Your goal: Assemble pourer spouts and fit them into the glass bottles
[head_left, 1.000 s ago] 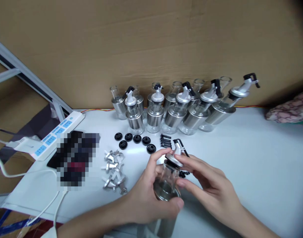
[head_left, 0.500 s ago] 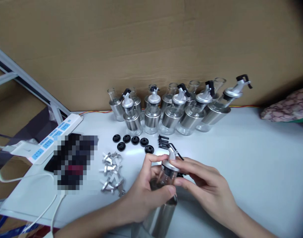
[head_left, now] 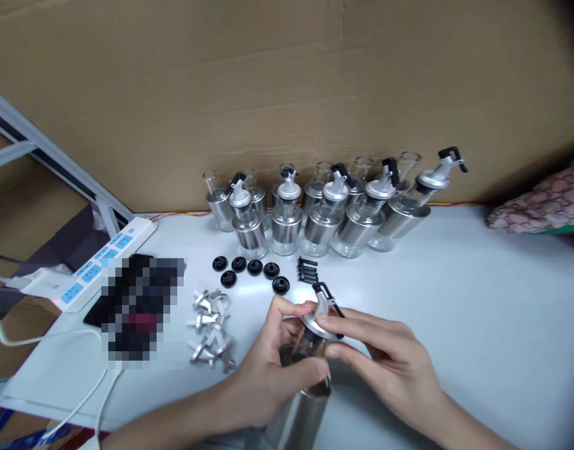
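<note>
My left hand (head_left: 263, 375) is wrapped round the neck and shoulder of a glass bottle (head_left: 306, 415) with a brushed metal sleeve, which leans toward the bottom edge of the view. On the bottle's mouth sits a silver pour spout (head_left: 321, 305) with a black flip lever, tilted to the right. My right hand (head_left: 390, 353) pinches the spout's round collar between thumb and fingers. My left index finger touches the collar's other side. Just behind the hands lie small black levers (head_left: 308, 270) in a stack and several black round stoppers (head_left: 255, 267).
Silver spout parts (head_left: 212, 331) lie in a pile to the left. At the back, bottles with spouts (head_left: 287, 225) stand before open-necked bottles (head_left: 212, 194), near a cardboard wall (head_left: 268, 81). A power strip (head_left: 109, 256), a phone (head_left: 99, 306) and white cables are at the left.
The spout in my right hand now tips further down to the right. Both hands keep their hold, and the whole view has shifted slightly.
</note>
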A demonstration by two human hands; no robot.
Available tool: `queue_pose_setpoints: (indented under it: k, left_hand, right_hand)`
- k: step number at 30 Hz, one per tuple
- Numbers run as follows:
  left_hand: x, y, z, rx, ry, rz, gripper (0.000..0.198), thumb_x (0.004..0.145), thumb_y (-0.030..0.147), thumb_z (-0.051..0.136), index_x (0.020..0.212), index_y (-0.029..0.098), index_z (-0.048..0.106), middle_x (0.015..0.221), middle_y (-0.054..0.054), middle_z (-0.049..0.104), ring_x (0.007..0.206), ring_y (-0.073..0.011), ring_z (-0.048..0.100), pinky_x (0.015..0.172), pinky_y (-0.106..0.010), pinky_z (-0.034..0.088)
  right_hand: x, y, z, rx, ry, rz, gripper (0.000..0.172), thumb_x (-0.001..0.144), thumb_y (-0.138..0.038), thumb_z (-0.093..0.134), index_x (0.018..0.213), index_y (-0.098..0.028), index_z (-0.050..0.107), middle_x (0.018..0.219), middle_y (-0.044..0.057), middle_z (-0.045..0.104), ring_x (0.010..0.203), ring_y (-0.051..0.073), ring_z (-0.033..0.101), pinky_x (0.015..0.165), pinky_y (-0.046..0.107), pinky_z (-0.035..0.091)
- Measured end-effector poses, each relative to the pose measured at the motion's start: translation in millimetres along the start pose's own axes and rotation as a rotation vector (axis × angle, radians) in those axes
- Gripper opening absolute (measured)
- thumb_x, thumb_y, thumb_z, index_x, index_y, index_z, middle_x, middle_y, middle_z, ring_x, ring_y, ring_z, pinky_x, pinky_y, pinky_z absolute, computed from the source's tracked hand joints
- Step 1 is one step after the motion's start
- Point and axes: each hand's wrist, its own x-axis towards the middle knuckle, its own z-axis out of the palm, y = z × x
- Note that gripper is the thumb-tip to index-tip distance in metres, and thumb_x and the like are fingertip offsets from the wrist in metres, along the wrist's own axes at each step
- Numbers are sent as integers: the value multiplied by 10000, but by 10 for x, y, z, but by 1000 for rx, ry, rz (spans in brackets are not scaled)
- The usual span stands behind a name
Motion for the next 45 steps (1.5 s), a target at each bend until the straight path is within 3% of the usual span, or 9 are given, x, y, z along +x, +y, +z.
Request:
queue_pose_setpoints:
  k: [4, 11, 14, 21, 27, 34, 37, 42, 45]
  left_hand:
    - [-36, 224, -29, -39, 32, 120, 389, 852, 337, 685, 1107, 293, 394, 787, 35, 630, 702, -133, 604, 647, -273, 452]
    - [192, 1122, -493, 369, 508, 1089, 369, 797, 117, 699, 999, 283, 439, 787, 58, 661, 679, -149, 652, 692, -359, 555]
    - [388, 1321, -804, 497, 613, 1270, 439, 760, 183, 759, 956, 292, 381, 806, 91, 612, 630, -113, 616, 689, -327, 535]
    - [837, 1095, -1354, 659, 622, 1009, 592, 746, 448, 762, 1040, 275, 278, 892, 7, 589, 792, -171, 650, 852, -384, 494]
    - [976, 831, -1429, 735, 562, 861, 581, 766, 533, 707, 1029, 268, 263, 942, -37, 563, 926, -209, 641, 955, -450, 451]
    - [966, 814, -1504, 779, 539, 791, 578, 769, 557, 684, 1028, 264, 259, 989, -63, 559, 949, -221, 622, 951, -468, 449]
    - [861, 813, -1518, 857, 544, 752, 589, 774, 530, 670, 1088, 256, 253, 1120, -109, 529, 1075, -240, 574, 936, -445, 459]
    - [358, 725, -1363, 1164, 788, 661, 434, 832, 345, 591, 1156, 253, 316, 1185, -84, 485, 1144, -223, 521, 877, -358, 474]
    - [25, 690, -1255, 1449, 589, 354, 168, 896, 344, 510, 1009, 221, 494, 1045, -49, 549, 1030, -228, 538, 921, -398, 438]
  right_hand:
    - [-40, 53, -23, -43, -24, -12, 563, 871, -198, 658, 1366, -416, 500, 1289, 20, 657, 1098, 231, 679, 917, 381, 587]
    - [-23, 52, -87, -6, 277, 113, 376, 953, -190, 526, 1291, -349, 565, 1228, 37, 688, 1033, 190, 694, 891, 373, 590]
    - [-35, 42, -72, -48, 236, 92, 342, 955, -212, 522, 1274, -328, 568, 1182, 43, 704, 994, 187, 696, 856, 359, 590]
    - [-61, 67, -30, -96, 170, 42, 343, 956, -206, 515, 1288, -290, 528, 1121, 69, 715, 995, 199, 692, 846, 370, 578]
    - [-75, 49, -44, -80, 176, 32, 338, 957, -207, 515, 1288, -277, 515, 1085, 69, 717, 999, 193, 689, 848, 364, 575]
    - [-98, 33, -37, -65, 146, 46, 358, 951, -192, 522, 1295, -293, 508, 1095, 57, 711, 1009, 188, 680, 875, 365, 557]
    - [-90, 46, -38, -67, 163, 54, 355, 945, -186, 529, 1285, -289, 517, 1089, 59, 713, 1009, 197, 676, 876, 381, 554]
    - [-72, 59, -30, -91, 193, 46, 347, 933, -166, 540, 1255, -295, 544, 1065, 47, 718, 991, 197, 675, 860, 381, 552]
    - [-76, 67, -20, -92, 175, 53, 357, 925, -140, 542, 1245, -297, 554, 1066, 42, 712, 991, 194, 669, 857, 371, 544]
